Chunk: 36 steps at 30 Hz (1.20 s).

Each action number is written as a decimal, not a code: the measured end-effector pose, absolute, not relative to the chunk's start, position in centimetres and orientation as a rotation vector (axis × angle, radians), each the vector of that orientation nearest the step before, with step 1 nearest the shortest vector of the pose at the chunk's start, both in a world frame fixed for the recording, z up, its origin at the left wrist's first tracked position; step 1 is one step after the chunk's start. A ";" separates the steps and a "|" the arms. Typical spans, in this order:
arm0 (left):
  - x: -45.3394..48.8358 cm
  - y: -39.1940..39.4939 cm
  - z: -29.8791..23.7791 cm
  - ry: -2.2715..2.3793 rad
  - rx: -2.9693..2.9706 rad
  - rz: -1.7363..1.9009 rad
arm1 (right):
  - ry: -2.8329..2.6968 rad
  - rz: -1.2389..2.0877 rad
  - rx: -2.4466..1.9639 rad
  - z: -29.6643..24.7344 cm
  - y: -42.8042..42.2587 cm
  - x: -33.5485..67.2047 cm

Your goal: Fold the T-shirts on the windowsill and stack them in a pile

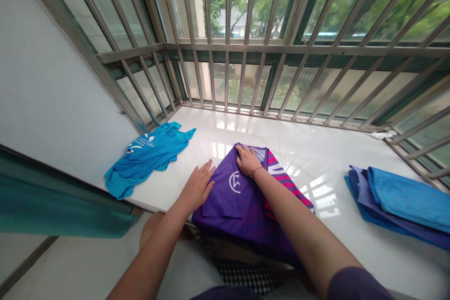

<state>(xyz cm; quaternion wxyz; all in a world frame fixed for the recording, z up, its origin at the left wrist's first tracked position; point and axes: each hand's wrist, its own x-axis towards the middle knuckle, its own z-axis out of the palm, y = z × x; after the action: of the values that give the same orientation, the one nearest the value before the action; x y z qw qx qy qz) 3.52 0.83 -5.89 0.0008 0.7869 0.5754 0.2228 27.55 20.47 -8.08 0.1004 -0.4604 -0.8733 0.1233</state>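
Note:
A purple T-shirt (225, 197) with a white round logo lies partly folded on the white sill in front of me, its lower end hanging over the near edge. Pink and white stripes show along its right side. My left hand (199, 183) rests at the shirt's left edge, fingers stretched out. Near the collar, my right hand (249, 160) lies flat on the cloth with its fingers extended, a thin bracelet on the wrist. My right forearm hides part of the striped side.
To the left lies a crumpled blue T-shirt (151, 157) with white print. A stack of folded blue and purple clothes (404, 201) is at the right. Metal bars (241, 77) run along the window behind the sill (211, 124). A green curtain (63, 201) hangs at the near left.

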 end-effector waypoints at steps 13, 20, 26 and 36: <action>12.5 2.3 -9.4 1.691 2.487 0.275 | -2.570 0.403 -1.342 -7.5 20.2 27.2; 12.6 2.3 -8.4 1.721 2.476 0.244 | -2.467 0.333 -1.260 -2.9 18.1 32.1; 12.5 2.4 -8.6 1.721 2.465 0.247 | -2.437 0.216 -1.312 -1.5 5.9 40.5; 12.3 2.5 -8.9 1.719 2.497 0.255 | -2.409 0.297 -1.657 -4.4 -4.0 40.3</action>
<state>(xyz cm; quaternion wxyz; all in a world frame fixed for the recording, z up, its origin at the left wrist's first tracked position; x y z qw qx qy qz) 12.32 2.55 -8.88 0.0495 0.8198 0.5643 0.0837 40.34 -4.02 -4.38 0.1014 -0.5609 -0.8155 0.1005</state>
